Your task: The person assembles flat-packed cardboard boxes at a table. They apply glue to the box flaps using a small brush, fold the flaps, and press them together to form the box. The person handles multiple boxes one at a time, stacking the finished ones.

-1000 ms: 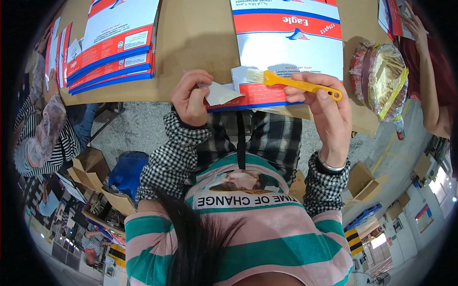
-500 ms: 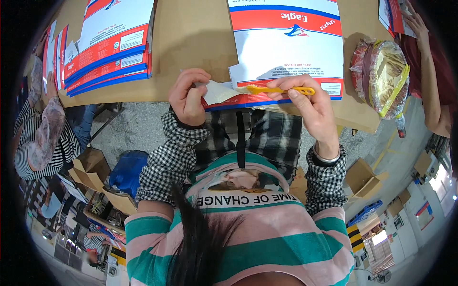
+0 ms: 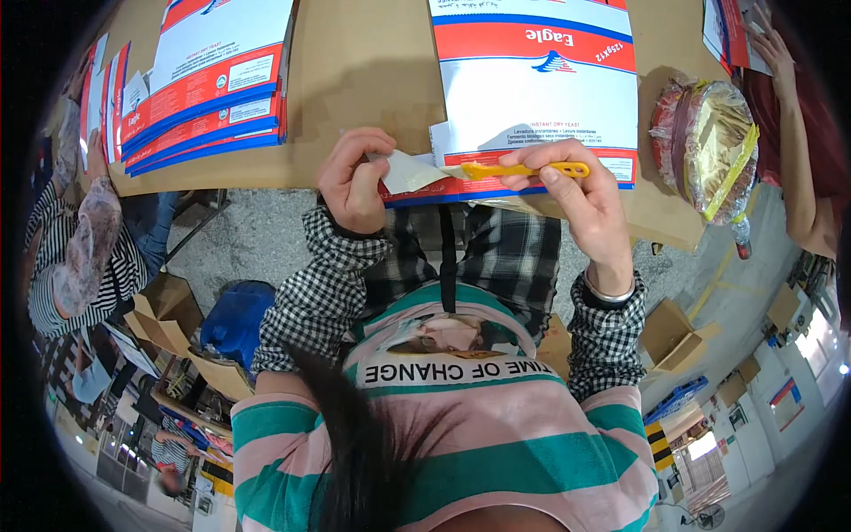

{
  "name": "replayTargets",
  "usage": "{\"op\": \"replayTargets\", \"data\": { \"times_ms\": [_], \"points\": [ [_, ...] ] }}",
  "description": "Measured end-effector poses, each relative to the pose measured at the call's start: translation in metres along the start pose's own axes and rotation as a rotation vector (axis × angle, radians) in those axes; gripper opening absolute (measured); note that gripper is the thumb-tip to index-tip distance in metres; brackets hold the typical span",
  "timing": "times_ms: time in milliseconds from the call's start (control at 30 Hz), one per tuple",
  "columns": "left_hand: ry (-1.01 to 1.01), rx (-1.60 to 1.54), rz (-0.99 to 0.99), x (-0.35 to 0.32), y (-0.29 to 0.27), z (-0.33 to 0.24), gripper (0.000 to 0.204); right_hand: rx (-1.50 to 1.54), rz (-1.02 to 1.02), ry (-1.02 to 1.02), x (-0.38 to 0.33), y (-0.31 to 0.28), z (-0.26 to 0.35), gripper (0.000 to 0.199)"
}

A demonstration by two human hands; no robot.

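A flat printed carton sheet [image 3: 541, 89] in white, red and blue lies on the table before me. My left hand [image 3: 355, 182] is closed on a white paper flap [image 3: 409, 174] at the sheet's near left corner, holding it lifted between thumb and fingers. With fingers and thumb wrapped round its handle, my right hand [image 3: 576, 191] grips a yellow-handled brush [image 3: 483, 170]. The brush points left, its pale bristles at the flap's right edge; whether they touch is hard to tell.
A stack of similar cartons [image 3: 208, 80] lies on the brown table [image 3: 355, 62] at the left. At the right stands a plastic-wrapped round tub [image 3: 709, 146] with yellow tape. Other people's arms show at both sides. A blue container [image 3: 238, 319] and open boxes [image 3: 164, 315] are below.
The brush and both hands have shifted very slightly to the right and nearer to me. Both grips are the same as before.
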State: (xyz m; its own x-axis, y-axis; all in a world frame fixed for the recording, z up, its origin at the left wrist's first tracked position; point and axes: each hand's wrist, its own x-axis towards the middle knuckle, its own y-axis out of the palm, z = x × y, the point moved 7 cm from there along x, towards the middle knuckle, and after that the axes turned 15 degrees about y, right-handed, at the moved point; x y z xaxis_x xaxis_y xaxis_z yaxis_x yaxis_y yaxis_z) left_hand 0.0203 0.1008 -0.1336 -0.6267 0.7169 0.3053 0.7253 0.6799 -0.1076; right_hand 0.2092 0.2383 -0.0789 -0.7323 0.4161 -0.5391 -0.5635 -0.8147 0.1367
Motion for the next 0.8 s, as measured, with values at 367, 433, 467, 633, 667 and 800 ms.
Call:
{"op": "replayTargets", "data": {
  "times_ms": [367,433,467,633,667,800],
  "points": [
    [0.025,-0.006,-0.007,0.002,0.0,0.0,0.016,0.066,-0.029,0.01,-0.002,0.002,0.008,0.016],
    [0.012,-0.01,0.0,0.001,0.0,0.001,0.017,0.036,-0.009,0.002,-0.001,0.004,0.009,0.016],
    [-0.005,-0.01,0.012,0.001,0.0,0.002,0.019,0.017,0.014,0.0,-0.003,0.005,0.009,0.016],
    [0.007,-0.006,0.003,0.003,-0.001,0.0,0.017,-0.011,-0.043,-0.025,-0.006,0.007,0.016,0.015],
    [-0.018,-0.003,0.015,0.002,-0.001,0.0,0.018,-0.02,-0.017,-0.021,-0.006,0.009,0.014,0.015],
    [0.028,-0.02,-0.004,0.002,-0.002,0.001,0.015,0.073,0.035,-0.015,-0.013,0.016,0.021,0.015]
  ]
}}
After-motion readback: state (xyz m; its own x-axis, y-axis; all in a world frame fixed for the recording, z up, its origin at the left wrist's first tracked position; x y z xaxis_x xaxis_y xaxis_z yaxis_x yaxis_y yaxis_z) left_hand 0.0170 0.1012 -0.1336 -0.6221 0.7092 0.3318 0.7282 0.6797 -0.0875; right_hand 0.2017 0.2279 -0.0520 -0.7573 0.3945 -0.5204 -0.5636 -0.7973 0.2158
